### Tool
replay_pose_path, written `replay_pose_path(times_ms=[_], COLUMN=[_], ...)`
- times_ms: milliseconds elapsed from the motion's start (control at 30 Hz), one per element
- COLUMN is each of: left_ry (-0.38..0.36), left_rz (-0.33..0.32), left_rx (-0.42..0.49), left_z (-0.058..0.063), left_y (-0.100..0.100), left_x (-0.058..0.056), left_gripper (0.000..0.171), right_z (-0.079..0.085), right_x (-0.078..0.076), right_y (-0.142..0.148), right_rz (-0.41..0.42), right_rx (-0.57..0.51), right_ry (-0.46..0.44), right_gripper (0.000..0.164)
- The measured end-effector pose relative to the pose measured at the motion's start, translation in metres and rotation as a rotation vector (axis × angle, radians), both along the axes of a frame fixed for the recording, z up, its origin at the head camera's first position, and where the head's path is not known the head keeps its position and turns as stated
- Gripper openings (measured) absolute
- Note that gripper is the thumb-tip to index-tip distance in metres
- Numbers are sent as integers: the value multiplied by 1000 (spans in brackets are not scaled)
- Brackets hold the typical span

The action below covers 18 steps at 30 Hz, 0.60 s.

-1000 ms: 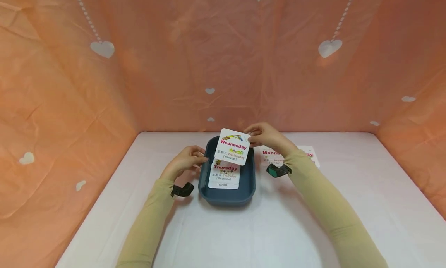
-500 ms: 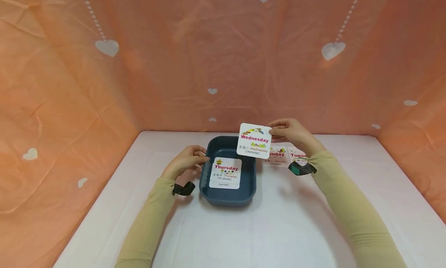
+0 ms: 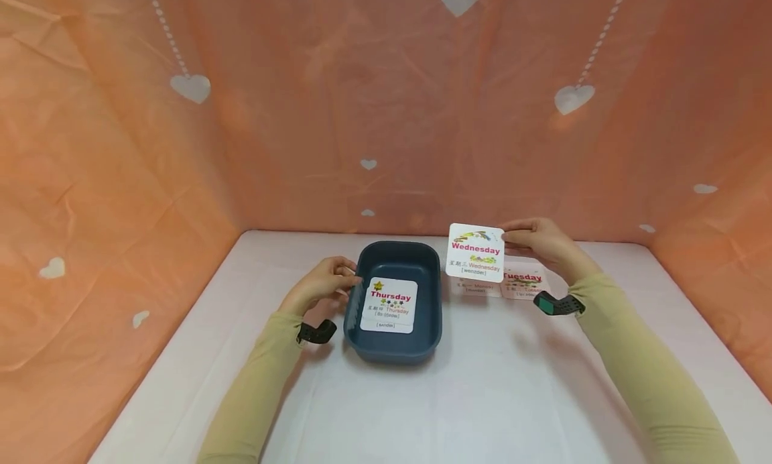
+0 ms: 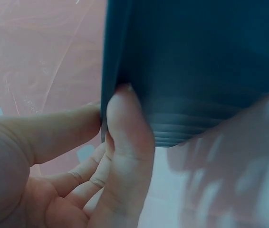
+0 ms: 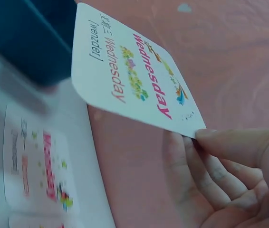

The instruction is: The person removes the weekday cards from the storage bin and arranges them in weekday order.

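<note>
My right hand [image 3: 539, 241] pinches a white Wednesday flashcard [image 3: 475, 253] by its upper right corner, holding it up in the air. In the right wrist view, thumb and fingertips meet on one corner of the card [image 5: 125, 71]. Below it on the table lie a Monday flashcard [image 3: 479, 290] and, to its right, a Tuesday flashcard [image 3: 523, 279]. My left hand [image 3: 322, 283] grips the left rim of a dark blue plastic tray [image 3: 429, 316], its wall between thumb and finger in the left wrist view. Inside the tray a Thursday flashcard [image 3: 391, 302] partly covers another card.
The table has a white cover [image 3: 482, 397]. Orange cloth [image 3: 422, 115] with white hearts hangs at the back and both sides. The tray stands left of the two cards on the table. Both wrists wear black straps.
The right hand has carried the Wednesday flashcard rightward, from above the tray to above the Monday card. The left hand keeps its hold on the tray.
</note>
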<state>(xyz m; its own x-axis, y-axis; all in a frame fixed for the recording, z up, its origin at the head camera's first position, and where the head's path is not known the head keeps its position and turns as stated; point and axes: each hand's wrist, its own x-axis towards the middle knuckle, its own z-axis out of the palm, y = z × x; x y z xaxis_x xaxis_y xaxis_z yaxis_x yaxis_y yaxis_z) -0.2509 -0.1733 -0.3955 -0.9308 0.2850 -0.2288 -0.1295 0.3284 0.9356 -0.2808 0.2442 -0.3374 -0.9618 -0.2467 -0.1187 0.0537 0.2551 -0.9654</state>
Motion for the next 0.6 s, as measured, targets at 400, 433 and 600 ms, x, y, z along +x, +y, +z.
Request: replay_pose_path(times_ms=[400,433,600], left_ry=[-5,-7,2], left_rz=[5,7,7], left_rx=[-12,-14,-7], left_z=[1,1,1], left_y=[1,1,0], left_x=[-3,-3,-1], left_gripper=[34,34,35], right_z=[1,1,0], right_x=[5,6,7], right_y=[52,56,76], right_rz=[-53,-63,-115], right_rx=[49,59,112], right_ry=[-29,-28,-47], right_gripper=[52,53,57])
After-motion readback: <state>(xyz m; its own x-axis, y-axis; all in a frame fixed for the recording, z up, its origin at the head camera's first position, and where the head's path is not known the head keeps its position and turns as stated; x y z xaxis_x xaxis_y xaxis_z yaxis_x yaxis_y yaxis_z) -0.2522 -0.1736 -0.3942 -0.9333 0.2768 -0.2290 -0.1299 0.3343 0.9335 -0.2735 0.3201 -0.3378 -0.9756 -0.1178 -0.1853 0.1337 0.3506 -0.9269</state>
